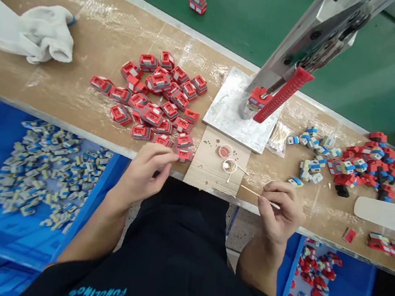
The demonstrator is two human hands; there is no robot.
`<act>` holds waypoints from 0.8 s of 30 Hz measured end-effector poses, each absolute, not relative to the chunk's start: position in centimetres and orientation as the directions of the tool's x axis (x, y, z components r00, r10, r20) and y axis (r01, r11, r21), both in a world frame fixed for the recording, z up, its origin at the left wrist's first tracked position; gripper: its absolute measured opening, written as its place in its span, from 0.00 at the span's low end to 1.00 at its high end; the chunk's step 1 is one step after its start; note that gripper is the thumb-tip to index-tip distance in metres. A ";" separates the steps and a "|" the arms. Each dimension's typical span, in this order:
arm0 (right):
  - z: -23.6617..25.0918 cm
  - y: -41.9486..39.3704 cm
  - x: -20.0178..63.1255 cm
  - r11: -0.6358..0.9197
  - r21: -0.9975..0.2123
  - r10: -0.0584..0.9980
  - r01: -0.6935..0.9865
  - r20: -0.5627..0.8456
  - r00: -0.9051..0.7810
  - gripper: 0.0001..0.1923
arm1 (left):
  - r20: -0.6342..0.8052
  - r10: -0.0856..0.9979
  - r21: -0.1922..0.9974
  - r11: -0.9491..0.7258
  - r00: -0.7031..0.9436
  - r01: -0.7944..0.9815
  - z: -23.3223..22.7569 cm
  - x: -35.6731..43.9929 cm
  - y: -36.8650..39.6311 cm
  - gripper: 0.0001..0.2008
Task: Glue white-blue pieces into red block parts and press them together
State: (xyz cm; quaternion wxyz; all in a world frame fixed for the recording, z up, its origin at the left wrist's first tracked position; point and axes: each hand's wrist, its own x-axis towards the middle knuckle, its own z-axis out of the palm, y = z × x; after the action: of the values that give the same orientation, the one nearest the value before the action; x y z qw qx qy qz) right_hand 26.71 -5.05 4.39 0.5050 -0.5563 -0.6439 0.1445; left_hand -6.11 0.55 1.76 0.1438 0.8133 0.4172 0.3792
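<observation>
head cam | looks steeply down, forward | close over workbench [83, 81] edge | single view

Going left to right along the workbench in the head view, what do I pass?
White glove → pile of red parts → cardboard piece → metal base plate → bag of swabs → blue-and-white parts → red-and-blue assembled pile.

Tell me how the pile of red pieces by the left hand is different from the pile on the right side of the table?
The left red pile is all red frames lying flat; the right pile mixes red with blue, white and black bits. The left pile sits beside the left hand, whose fingers touch one piece; the right pile lies apart from the right hand, which holds a thin stick. Both rest on the brown table.
</observation>
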 end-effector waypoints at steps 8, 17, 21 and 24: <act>4.2 -3.1 26.0 0.374 -0.772 0.893 0.514 0.450 0.025 0.18 | 0.451 0.765 0.288 -0.612 0.459 0.737 -1.2 -5.2 2.0 0.14; 2.7 0.3 25.8 0.415 -0.779 0.908 0.471 0.391 -0.152 0.12 | 0.548 0.760 0.490 -0.630 0.350 0.602 -1.4 -4.7 1.4 0.13; 2.5 0.7 26.1 0.439 -0.734 0.898 0.518 0.358 -0.255 0.10 | 0.525 0.815 0.703 -0.578 0.246 0.414 -1.0 -4.2 0.8 0.15; 2.3 0.9 25.9 0.420 -0.714 0.908 0.560 0.326 -0.264 0.10 | 0.516 0.828 0.755 -0.561 0.219 0.339 -0.6 -3.7 0.5 0.15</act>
State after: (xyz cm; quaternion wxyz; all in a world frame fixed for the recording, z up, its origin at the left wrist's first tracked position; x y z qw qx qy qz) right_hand 25.93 0.93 2.32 0.3659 -0.4836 -0.7589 0.2373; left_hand -3.68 0.49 -0.55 0.2522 0.7388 0.3950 0.4844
